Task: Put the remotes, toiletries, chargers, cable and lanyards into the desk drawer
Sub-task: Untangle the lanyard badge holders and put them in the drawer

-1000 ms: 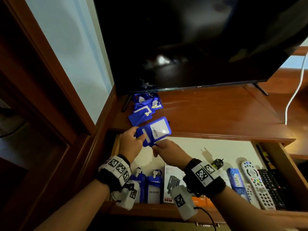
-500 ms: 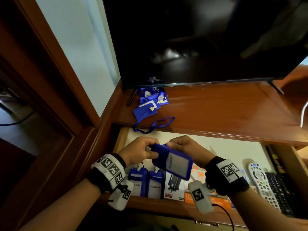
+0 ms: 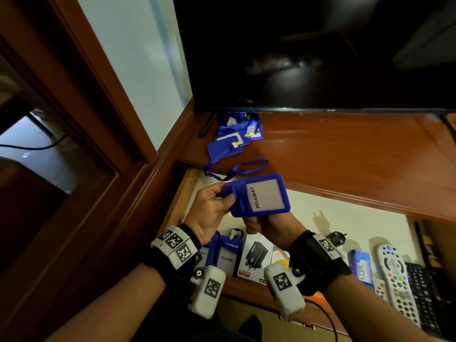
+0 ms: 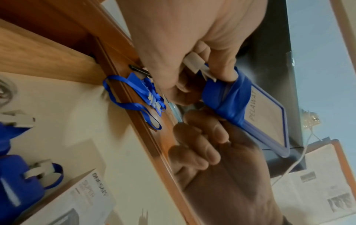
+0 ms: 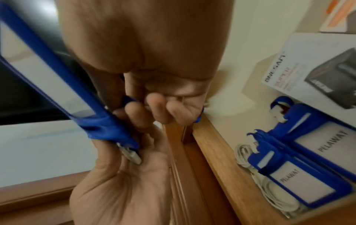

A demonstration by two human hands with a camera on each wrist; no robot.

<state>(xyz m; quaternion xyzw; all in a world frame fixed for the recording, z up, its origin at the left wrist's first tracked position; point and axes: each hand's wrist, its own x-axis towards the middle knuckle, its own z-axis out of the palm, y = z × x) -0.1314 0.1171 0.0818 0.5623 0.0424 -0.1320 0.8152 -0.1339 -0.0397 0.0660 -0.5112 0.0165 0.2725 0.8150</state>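
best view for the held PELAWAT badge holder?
Head view: the badge holder shows whole, label readable, left hand and right hand gripping it. Left wrist shows it obliquely with its strap-wrapped end and clip. Right wrist shows only a blurred edge.

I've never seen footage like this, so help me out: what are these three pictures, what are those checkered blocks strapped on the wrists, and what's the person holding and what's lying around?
There is no machine here: a person works with bare hands and wears three cameras. The wide picture comes from a head camera looking down; the other two come from wrist cameras looking along each hand. The checkered blocks are printed markers on the wrist straps.

The left hand and right hand both grip a blue badge holder reading PELAWAT, with its strap wound round one end, above the open drawer.

In the drawer lie two more badge holders, a white cable, a charger box, a Lux soap pack, a white remote and a black remote. More blue lanyards wait on the desk top under the television.
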